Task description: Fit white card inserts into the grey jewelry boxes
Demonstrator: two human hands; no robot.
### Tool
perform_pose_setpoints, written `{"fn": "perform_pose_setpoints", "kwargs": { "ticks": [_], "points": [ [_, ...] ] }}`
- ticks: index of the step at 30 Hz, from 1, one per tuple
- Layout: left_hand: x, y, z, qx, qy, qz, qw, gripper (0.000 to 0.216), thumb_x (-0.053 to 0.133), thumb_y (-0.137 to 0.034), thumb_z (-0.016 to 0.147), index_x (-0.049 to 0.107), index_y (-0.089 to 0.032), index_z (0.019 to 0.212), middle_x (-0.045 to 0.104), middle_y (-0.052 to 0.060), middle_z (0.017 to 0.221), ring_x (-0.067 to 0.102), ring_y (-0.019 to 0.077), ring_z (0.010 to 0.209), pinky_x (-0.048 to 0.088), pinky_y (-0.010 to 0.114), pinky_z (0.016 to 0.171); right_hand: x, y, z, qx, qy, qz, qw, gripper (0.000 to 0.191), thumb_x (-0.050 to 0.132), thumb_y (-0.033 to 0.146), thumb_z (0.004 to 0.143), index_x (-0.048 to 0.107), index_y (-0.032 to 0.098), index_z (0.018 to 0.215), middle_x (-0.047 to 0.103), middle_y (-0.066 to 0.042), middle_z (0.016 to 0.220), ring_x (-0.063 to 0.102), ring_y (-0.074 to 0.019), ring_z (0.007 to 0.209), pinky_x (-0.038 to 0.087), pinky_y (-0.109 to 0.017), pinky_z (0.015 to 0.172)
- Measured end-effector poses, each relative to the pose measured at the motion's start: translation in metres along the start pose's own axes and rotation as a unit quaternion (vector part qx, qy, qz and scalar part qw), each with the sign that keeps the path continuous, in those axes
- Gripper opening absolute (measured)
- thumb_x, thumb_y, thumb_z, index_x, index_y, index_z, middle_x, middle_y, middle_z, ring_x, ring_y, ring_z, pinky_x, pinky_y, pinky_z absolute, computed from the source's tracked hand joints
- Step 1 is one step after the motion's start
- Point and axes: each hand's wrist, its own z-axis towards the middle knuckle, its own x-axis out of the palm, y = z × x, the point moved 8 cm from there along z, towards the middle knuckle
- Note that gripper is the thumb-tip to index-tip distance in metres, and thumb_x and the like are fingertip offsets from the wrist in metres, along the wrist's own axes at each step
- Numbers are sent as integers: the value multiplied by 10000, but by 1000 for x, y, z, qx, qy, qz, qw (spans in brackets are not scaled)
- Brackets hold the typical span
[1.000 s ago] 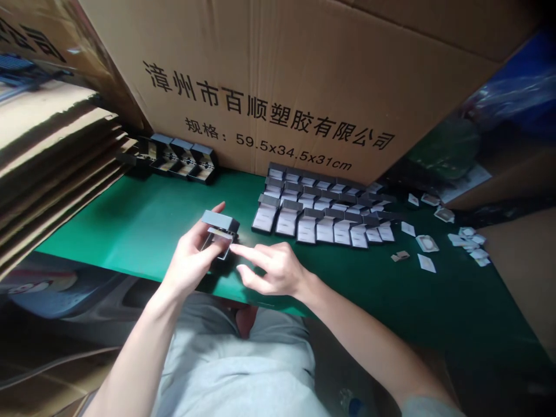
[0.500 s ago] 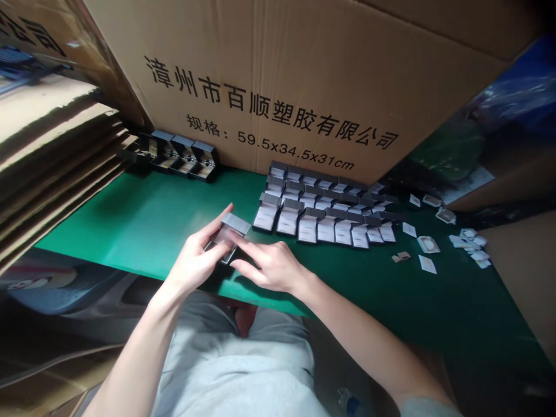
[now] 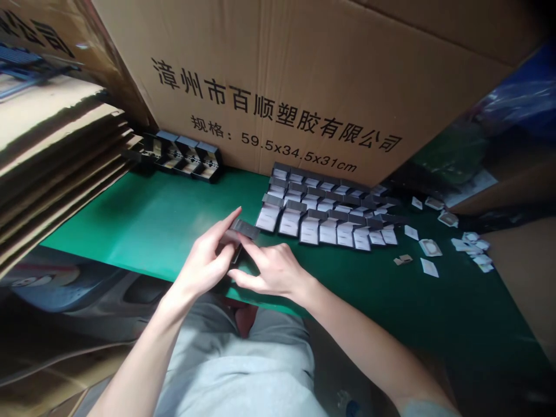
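My left hand [image 3: 204, 266] grips a small dark grey hinged box [image 3: 243, 230] above the near edge of the green table [image 3: 143, 220]. The box lid tilts low over its base. My right hand [image 3: 271, 269] presses its fingers against the box from the right, fingertips at the lid. Most of the box base is hidden behind my fingers. A block of several open grey boxes with white inserts [image 3: 325, 214] lies just right of my hands.
A row of open dark boxes [image 3: 182, 155] stands at the back left against a large printed cardboard carton [image 3: 304, 75]. Stacked flat cardboard [image 3: 52, 156] borders the left. Loose white insert cards [image 3: 452, 243] lie scattered at the right.
The lid of the held box has come down from upright to nearly flat. My right fingers moved onto the box, and both hands drifted slightly right.
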Motion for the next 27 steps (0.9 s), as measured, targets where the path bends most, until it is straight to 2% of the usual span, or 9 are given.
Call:
{"fn": "perform_pose_setpoints", "kwargs": {
  "ticks": [5, 8, 12, 15, 17, 22, 25, 27],
  "points": [
    [-2, -4, 0, -18, -9, -23, 1000, 681, 608, -261, 865, 586, -212, 1544, 775, 33, 959, 698, 214, 820, 576, 302, 817, 1, 0, 1, 4, 11, 12, 1000, 762, 546, 694, 1008, 513, 151, 1542, 819, -60, 856, 736, -204, 640, 380, -300, 525],
    [-6, 0, 0, -49, -31, -69, 996, 669, 693, -285, 846, 611, -224, 1507, 747, 21, 954, 672, 190, 788, 566, 281, 776, 2, 0, 0, -22, 17, 16, 999, 742, 528, 666, 1030, 491, 146, 1558, 823, -70, 910, 723, -190, 638, 383, -290, 536],
    [-19, 18, -1, -77, -121, -181, 973, 649, 862, -356, 768, 655, -213, 1367, 724, 32, 1001, 675, 195, 874, 562, 283, 807, 1, 2, -6, -83, 3, 70, 994, 807, 555, 607, 1019, 339, 168, 1660, 789, -1, 787, 629, -139, 542, 381, -264, 539],
    [-26, 31, -3, -78, -178, -240, 951, 540, 921, -375, 744, 671, -212, 1195, 750, 51, 1071, 690, 208, 945, 556, 288, 827, -3, -3, -8, -75, -22, 127, 989, 799, 541, 593, 1012, 357, 159, 1656, 721, 40, 672, 549, -117, 489, 402, -250, 539],
    [-28, 35, -4, -77, -194, -264, 941, 483, 935, -358, 748, 674, -219, 1130, 769, 49, 1122, 695, 205, 975, 553, 284, 844, -4, -5, -8, -63, -28, 141, 988, 775, 537, 584, 1010, 401, 146, 1634, 690, 47, 640, 519, -111, 476, 409, -244, 534],
    [-26, 35, -2, -129, -188, -310, 923, 396, 941, -353, 750, 776, -180, 1066, 800, 42, 1062, 724, 225, 999, 582, 314, 894, -3, -7, -6, -53, -27, 133, 989, 721, 553, 535, 1013, 439, 142, 1607, 644, 62, 601, 529, -118, 475, 439, -242, 526],
    [-29, 34, -2, -144, -225, -336, 903, 347, 948, -337, 735, 792, -180, 1004, 814, 49, 1086, 721, 266, 1128, 592, 365, 991, -1, -7, -5, -48, -23, 126, 991, 667, 549, 480, 1030, 451, 140, 1596, 640, 63, 592, 543, -120, 480, 449, -241, 525],
    [-31, 34, -2, -143, -249, -351, 891, 324, 947, -322, 740, 783, -185, 983, 817, 47, 1098, 717, 264, 1155, 598, 368, 1005, -2, -7, -4, -47, -27, 126, 991, 636, 534, 467, 1040, 472, 140, 1582, 654, 58, 598, 534, -116, 474, 434, -242, 517]
  ]
}}
